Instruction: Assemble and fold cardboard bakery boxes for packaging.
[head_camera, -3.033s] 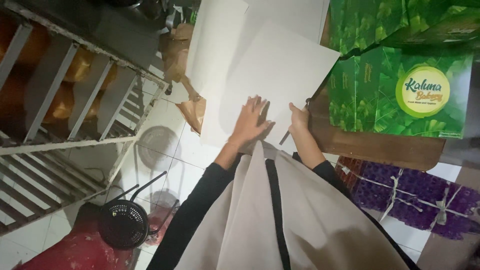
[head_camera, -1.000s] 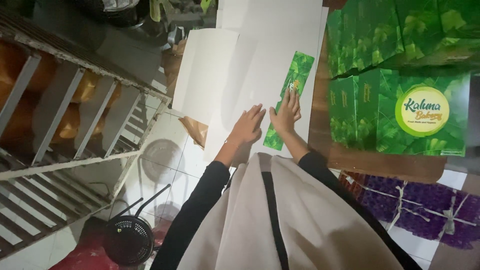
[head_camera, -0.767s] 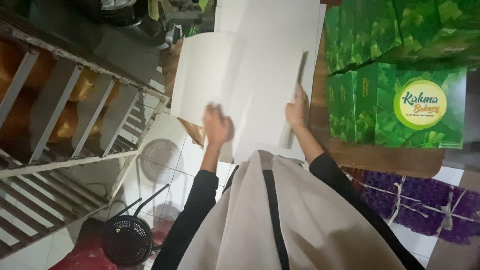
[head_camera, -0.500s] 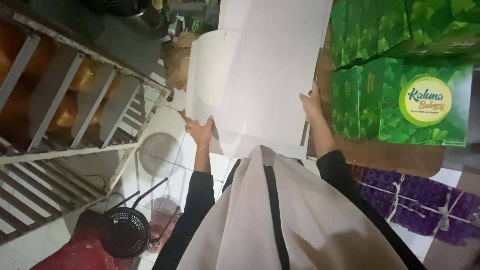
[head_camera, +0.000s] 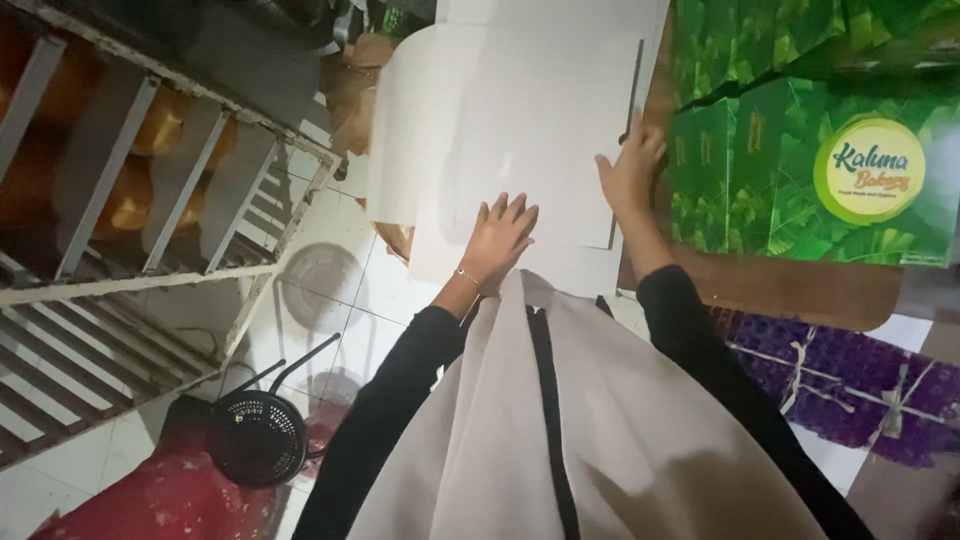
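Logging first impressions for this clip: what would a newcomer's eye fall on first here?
The large white cardboard sheet at top centre, with the left hand pressed flat on it and the right hand at its right edge. Next, the bright green leaf-printed boxes stacked on the right.

Single head view, steeply downward; close over white sheets (head_camera: 530, 130)
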